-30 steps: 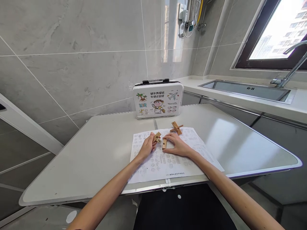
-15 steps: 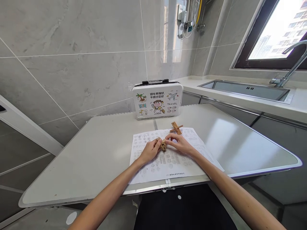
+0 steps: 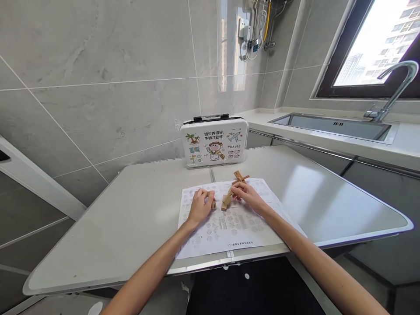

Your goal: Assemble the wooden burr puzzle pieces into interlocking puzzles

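My left hand (image 3: pixel 201 205) rests on a printed instruction sheet (image 3: pixel 229 223), its fingers curled over a small wooden puzzle piece (image 3: pixel 213 204) that is mostly hidden. A little to the right, my right hand (image 3: pixel 247 195) pinches the upper end of a notched wooden puzzle bar (image 3: pixel 226 200), which slants down to the sheet. An assembled wooden cross of puzzle pieces (image 3: pixel 240 176) lies just beyond my right hand, at the sheet's far edge.
The sheet lies on a grey folding table (image 3: pixel 138 214) with a seam down its middle. A white cartoon-printed case (image 3: pixel 214 141) stands at the table's back edge against the tiled wall. A counter with a sink (image 3: pixel 331 125) and tap (image 3: pixel 395 89) runs along the right.
The two hands, which had brought their wooden pieces together half a second ago, have drawn apart. The right hand now holds its bar slanted. The camera tilted slightly.
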### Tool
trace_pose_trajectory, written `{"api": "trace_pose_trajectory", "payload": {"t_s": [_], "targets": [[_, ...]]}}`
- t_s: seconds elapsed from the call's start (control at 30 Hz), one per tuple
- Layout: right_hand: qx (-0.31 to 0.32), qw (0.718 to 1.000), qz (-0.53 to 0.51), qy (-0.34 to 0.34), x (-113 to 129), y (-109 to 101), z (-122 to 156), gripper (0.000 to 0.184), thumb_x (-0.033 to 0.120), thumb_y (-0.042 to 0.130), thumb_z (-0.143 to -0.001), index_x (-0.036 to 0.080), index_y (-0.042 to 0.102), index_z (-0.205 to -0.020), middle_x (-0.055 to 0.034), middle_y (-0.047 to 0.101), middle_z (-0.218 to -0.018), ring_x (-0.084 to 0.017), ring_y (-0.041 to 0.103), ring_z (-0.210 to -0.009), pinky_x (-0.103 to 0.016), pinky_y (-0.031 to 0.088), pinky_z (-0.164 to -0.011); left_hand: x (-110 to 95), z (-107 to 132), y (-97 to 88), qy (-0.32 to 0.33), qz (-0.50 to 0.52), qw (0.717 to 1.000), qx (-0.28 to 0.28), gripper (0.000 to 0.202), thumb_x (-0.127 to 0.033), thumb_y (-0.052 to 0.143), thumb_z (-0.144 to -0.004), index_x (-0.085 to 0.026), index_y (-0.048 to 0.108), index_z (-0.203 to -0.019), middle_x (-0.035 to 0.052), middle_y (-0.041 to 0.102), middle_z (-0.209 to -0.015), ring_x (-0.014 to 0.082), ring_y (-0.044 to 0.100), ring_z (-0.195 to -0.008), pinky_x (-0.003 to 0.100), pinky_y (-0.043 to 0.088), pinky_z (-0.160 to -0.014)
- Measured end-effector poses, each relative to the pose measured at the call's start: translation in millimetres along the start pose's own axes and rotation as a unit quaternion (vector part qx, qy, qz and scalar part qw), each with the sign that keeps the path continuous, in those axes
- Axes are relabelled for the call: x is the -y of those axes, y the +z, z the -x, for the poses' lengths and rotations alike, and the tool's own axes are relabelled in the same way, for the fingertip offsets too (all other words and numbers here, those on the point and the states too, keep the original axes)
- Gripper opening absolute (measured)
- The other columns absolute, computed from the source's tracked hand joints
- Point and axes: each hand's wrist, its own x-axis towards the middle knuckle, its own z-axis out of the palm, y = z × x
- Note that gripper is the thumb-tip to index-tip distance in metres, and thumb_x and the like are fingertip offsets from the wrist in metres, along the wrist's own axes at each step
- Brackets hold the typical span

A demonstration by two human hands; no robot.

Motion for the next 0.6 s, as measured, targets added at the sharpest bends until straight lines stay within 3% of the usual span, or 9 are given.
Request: {"api": "trace_pose_trajectory", "payload": {"t_s": [0.1,0.2,0.37,0.6], "targets": [[-0.016,1.000,0.017,0.014,-6.0,1.6,-1.7,0.049,0.071,0.060,-0.092,0.023,0.063,-0.095,-0.0020,0.067,-0.078,-0.019,0.062,-0.063,-0.032,0.048,-0.058,4.3,0.8,3.5,0.011,-0.043,0.999,-0.001,0.048,-0.053,0.047,-0.105,-0.022,0.067,-0.075,0.0086,0.061,-0.100,0.0294,0.052,-0.109,0.048,0.041,-0.107],[-0.032,0.998,0.059,0.010,-12.8,4.3,-3.0,0.045,0.069,0.060,-0.092,0.024,0.065,-0.096,-0.0011,0.066,-0.073,-0.021,0.062,-0.063,-0.034,0.049,-0.061,8.7,1.9,5.6,0.018,-0.075,0.997,-0.001,0.040,-0.052,0.051,-0.103,-0.022,0.066,-0.080,0.0086,0.059,-0.106,0.0304,0.048,-0.112,0.052,0.040,-0.108],[-0.055,0.988,0.146,-0.020,-18.7,7.6,-5.1,0.035,0.059,0.062,-0.092,0.025,0.066,-0.086,-0.0015,0.066,-0.069,-0.023,0.061,-0.064,-0.036,0.047,-0.064,12.2,3.4,6.0,0.032,-0.101,0.994,0.005,0.032,-0.051,0.056,-0.101,-0.022,0.065,-0.089,0.0082,0.058,-0.112,0.0306,0.048,-0.115,0.052,0.039,-0.108],[-0.058,0.972,0.224,-0.032,-15.5,8.5,-2.0,0.028,0.050,0.058,-0.097,0.026,0.066,-0.086,-0.0013,0.066,-0.067,-0.024,0.060,-0.064,-0.035,0.043,-0.062,9.9,4.3,4.5,0.054,-0.088,0.994,0.031,0.023,-0.042,0.052,-0.105,-0.023,0.062,-0.112,0.0099,0.062,-0.123,0.0302,0.051,-0.124,0.050,0.040,-0.111]]}}
